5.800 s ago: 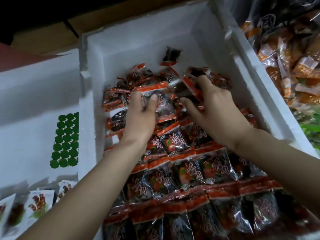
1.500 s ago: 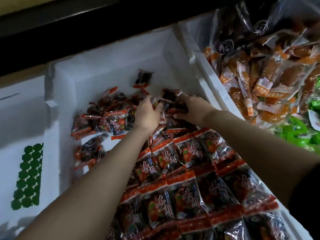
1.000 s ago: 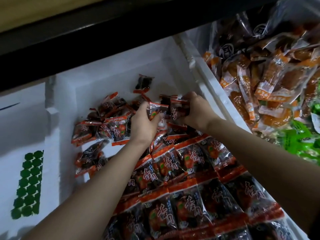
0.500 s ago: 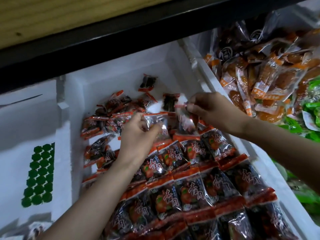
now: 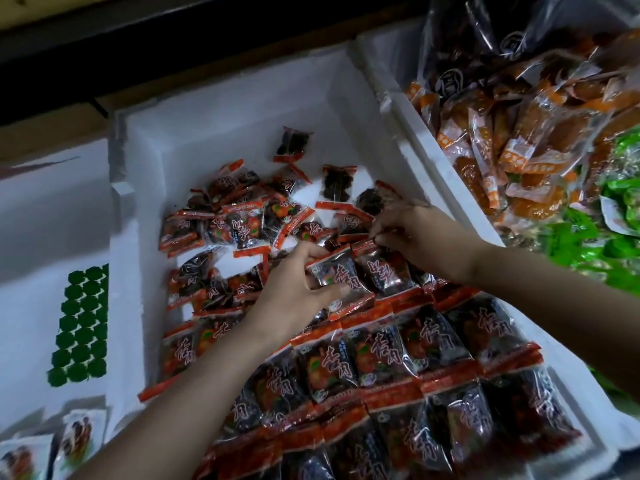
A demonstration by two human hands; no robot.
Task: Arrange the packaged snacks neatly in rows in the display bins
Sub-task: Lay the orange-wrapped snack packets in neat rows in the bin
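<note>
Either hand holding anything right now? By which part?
Left hand grips a red-and-black snack packet by its left side. Right hand pinches the neighbouring packet at its top red seal.

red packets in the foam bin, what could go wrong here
The left hand grips one packet tilted against the neat rows; set down crooked, it would break the line. The right hand pinches only the top seal of the neighbouring packet, so it may slip. The loose pile behind could slide onto the new row.

White foam bin (image 5: 242,109), red snack packets (image 5: 374,355) lying inside
</note>
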